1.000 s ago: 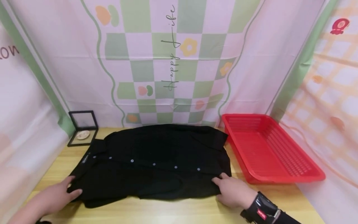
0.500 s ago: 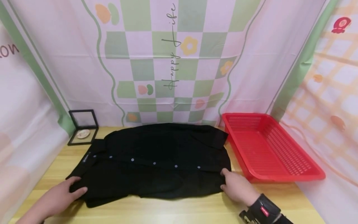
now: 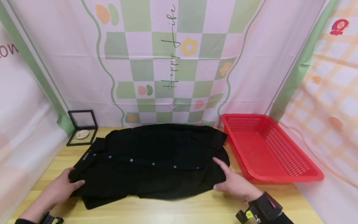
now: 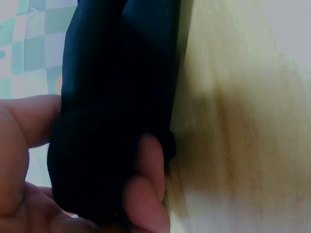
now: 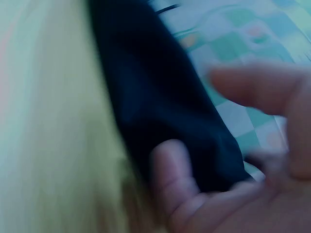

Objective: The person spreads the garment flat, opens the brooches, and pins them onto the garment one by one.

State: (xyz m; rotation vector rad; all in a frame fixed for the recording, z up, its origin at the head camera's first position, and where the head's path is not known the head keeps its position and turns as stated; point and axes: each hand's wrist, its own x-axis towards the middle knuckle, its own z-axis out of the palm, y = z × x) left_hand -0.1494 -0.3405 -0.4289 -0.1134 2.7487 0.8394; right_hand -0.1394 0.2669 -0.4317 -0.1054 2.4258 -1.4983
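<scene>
Shirt (image 3: 156, 146): on the table (image 3: 173, 213), left of the basket (image 3: 285, 179).
Left hand (image 3: 60, 186): grips the shirt's near left corner.
Right hand (image 3: 236, 184): thumb and forefinger apart at its right end; contact blurred, uncertain.

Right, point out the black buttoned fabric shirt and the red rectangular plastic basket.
Black buttoned fabric shirt (image 3: 162, 152): head view, on the front, just above the button row.
Red rectangular plastic basket (image 3: 263, 152): head view, on the bare inner floor.

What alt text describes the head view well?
A black shirt lies on a wood-grain table, a left hand gripping one end, a right hand spread at the other. A red basket stands right, a black frame left.
</scene>
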